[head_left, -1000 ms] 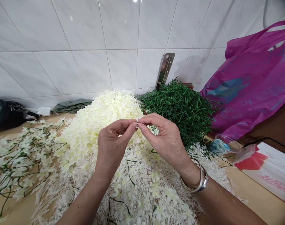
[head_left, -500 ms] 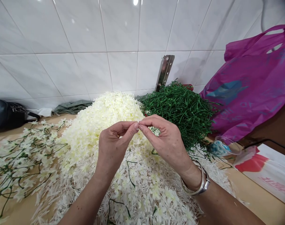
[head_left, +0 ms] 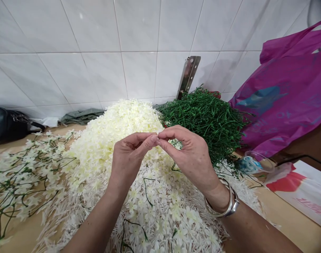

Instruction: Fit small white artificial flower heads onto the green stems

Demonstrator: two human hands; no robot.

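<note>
View dipped slightly — white flowers (head_left: pixel 123 121) strew tan tabletop (head_left: pixel 275 203); tiled wall (head_left: pixel 139 28) behind.

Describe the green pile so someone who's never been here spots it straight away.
Find the white tiled wall, then the purple bag at the picture's right. Just left of it, beyond the right hand, sits the green pile. Its thin, tangled stems set it apart from the cream blossom heap beside it.

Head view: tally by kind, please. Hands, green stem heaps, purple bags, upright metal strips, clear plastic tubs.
Hands: 2 (left hand, right hand)
Green stem heap: 1
Purple bag: 1
Metal strip: 1
Clear tub: 1
Total: 6
</note>
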